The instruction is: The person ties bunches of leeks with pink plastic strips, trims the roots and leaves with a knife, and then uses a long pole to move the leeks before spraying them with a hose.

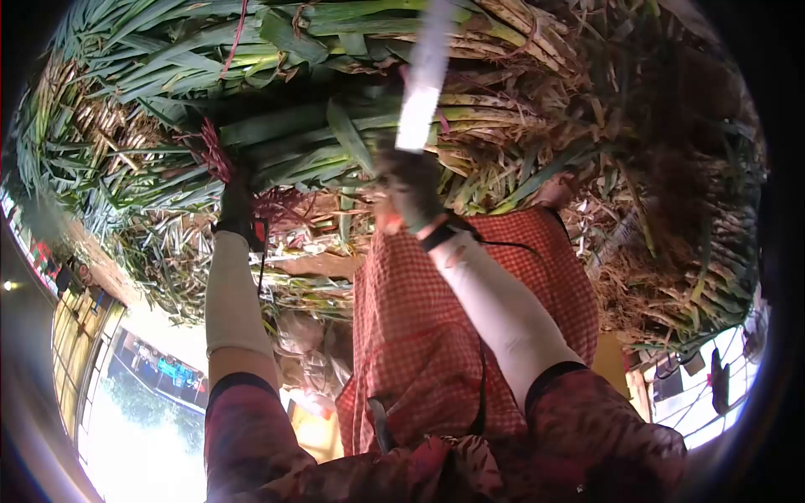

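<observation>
My right hand (412, 186), in a dark glove, is closed around the handle of a knife (425, 88). The pale blade points up and away from me, blurred by motion, over a bundle of leeks (310, 138). At the left end of that bundle is my left hand (238, 201), also in a dark glove. It is closed on a bunch of red ties (213, 152), whose strands stick out above and beside it. Shadow hides most of the left fingers. The leeks lie sideways, green leaves to the left and pale stalks to the right.
More leeks (159, 50) are heaped at the back, some bound with red string. Roots and dry trimmings (620, 285) cover the right side. A red checked apron (470, 318) spreads over my lap. Clear plastic bags (306, 352) lie by my left forearm.
</observation>
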Demonstrator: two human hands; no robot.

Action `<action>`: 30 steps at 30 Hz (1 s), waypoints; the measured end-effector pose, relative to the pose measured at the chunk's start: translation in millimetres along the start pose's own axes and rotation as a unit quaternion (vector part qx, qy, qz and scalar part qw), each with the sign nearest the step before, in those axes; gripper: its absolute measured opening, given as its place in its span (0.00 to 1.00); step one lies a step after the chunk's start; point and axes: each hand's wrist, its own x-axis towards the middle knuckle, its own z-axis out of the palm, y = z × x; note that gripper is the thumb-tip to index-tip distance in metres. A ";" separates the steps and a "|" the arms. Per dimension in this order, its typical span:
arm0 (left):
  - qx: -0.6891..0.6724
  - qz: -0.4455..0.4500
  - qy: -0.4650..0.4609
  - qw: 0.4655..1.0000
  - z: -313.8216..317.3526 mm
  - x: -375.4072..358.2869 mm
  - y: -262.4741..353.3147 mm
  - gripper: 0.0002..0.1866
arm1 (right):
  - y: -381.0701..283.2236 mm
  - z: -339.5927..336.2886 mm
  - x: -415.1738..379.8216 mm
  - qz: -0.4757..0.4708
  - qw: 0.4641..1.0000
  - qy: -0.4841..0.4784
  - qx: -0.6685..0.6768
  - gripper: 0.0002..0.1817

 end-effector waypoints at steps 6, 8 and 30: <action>-0.025 -0.019 0.059 0.998 -18.3 -49.2 -35.8 0.21 | 8.7 -105.4 48.5 -0.023 0.950 0.084 -0.301 0.10; 0.086 0.018 0.069 0.994 -21.3 -82.8 -40.1 0.20 | 24.2 -114.5 54.1 0.009 0.958 0.046 -0.283 0.11; -0.167 -0.198 -0.006 0.966 124.3 -403.1 6.1 0.11 | -78.1 -152.9 8.5 0.061 0.927 0.083 -0.361 0.16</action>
